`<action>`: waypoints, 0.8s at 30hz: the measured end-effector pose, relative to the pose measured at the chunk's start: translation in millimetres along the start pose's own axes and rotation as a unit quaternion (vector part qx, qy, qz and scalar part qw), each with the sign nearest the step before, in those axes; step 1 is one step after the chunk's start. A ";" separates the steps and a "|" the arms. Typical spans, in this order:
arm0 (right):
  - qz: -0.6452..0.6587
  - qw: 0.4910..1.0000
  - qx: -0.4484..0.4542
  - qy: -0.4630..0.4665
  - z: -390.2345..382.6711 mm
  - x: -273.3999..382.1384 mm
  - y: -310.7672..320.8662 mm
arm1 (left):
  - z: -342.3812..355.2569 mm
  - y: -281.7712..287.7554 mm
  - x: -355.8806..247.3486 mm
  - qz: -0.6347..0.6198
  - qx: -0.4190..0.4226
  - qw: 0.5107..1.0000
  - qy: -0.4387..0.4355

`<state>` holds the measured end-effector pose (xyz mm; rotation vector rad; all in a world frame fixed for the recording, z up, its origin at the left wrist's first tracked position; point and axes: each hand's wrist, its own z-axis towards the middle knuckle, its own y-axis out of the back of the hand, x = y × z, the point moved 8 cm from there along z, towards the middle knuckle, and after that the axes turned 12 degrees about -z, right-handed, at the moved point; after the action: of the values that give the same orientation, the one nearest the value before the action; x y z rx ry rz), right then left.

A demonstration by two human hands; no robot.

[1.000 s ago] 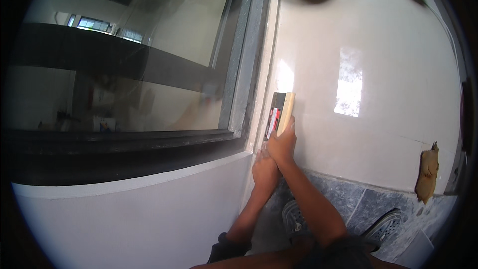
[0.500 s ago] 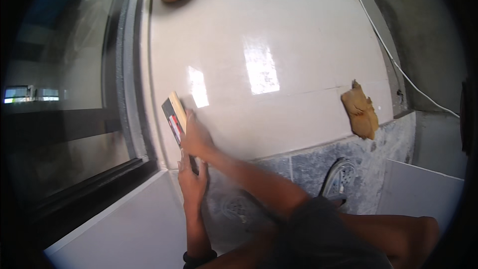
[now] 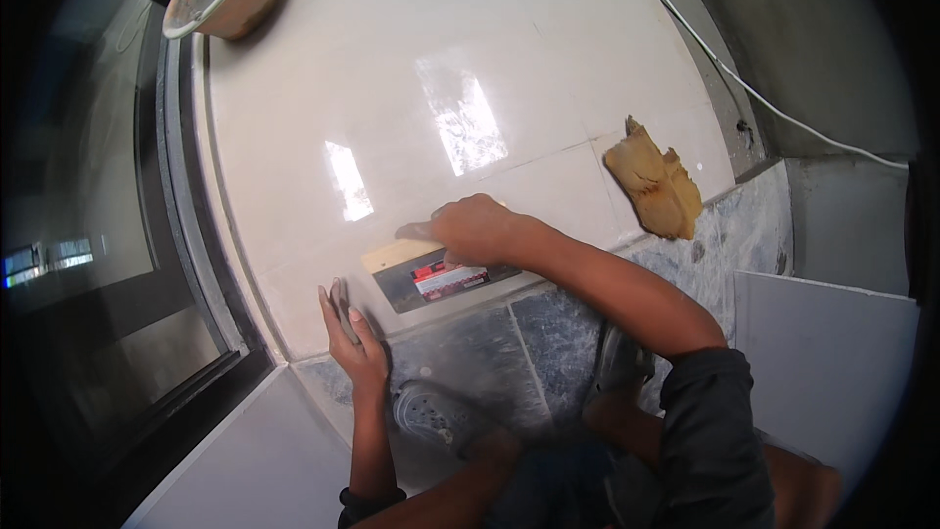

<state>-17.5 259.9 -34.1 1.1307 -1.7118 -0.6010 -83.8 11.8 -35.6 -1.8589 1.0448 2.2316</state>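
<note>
Two bare hands are spread along the near edge of the glossy cream floor (image 3: 534, 113), and only one of them is occupied. The right hand (image 3: 480, 232) grasps a wide scraper (image 3: 399, 292) by its pale wooden back (image 3: 392, 257), the grip sitting toward the right end. The scraper lies near the floor's near-left corner, its dark blade facing the grey stone strip (image 3: 455, 345). The left hand (image 3: 357, 345) holds nothing that shows; its fingers are loosely extended, just beside the scraper's left end and apart from it.

That gap is perhaps the first hazard — a sideways push to the left could run the blade's corner into those fingertips. With the hold so far to the right, the left end may also lift or twist, and a tilted corner could scratch the shine or catch in the joint where floor meets stone. Too hard a pull toward the body might bring the edge over the strip toward the grey clog (image 3: 431, 416).

The basin (image 3: 235, 0) in the far-left corner and the torn brown piece (image 3: 654, 181) near the near-right corner stand well clear — neither seems likely to be knocked by a short stroke.
</note>
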 end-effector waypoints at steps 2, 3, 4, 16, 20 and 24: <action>0.010 0.999 -0.017 0.032 -13.5 1.0 2.2 | 4.0 -5.9 5.9 0.001 -0.008 1.000 -0.018; 0.000 1.000 -0.004 0.020 -19.7 -8.0 2.9 | 3.0 -5.0 9.7 -0.002 -0.005 1.000 -0.011; -0.011 1.000 0.009 0.007 -25.8 -18.4 2.5 | 1.9 -4.1 12.8 -0.006 -0.003 1.000 -0.004; -0.001 0.998 -0.031 -0.062 -63.3 -77.8 2.4 | 0.9 -1.1 29.4 0.008 -0.021 1.000 -0.020; -0.061 0.994 0.085 -0.028 -74.1 -43.7 16.1 | -1.1 7.1 47.3 -0.065 -0.040 0.995 0.063; -0.178 0.981 0.080 0.003 -99.8 -34.9 88.9 | 28.6 -7.6 -27.1 -0.221 0.083 0.967 0.098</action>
<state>39.7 340.8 62.3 1.5708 -1.5840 -0.6844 -97.3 42.6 -13.6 -2.0232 0.7166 1.6909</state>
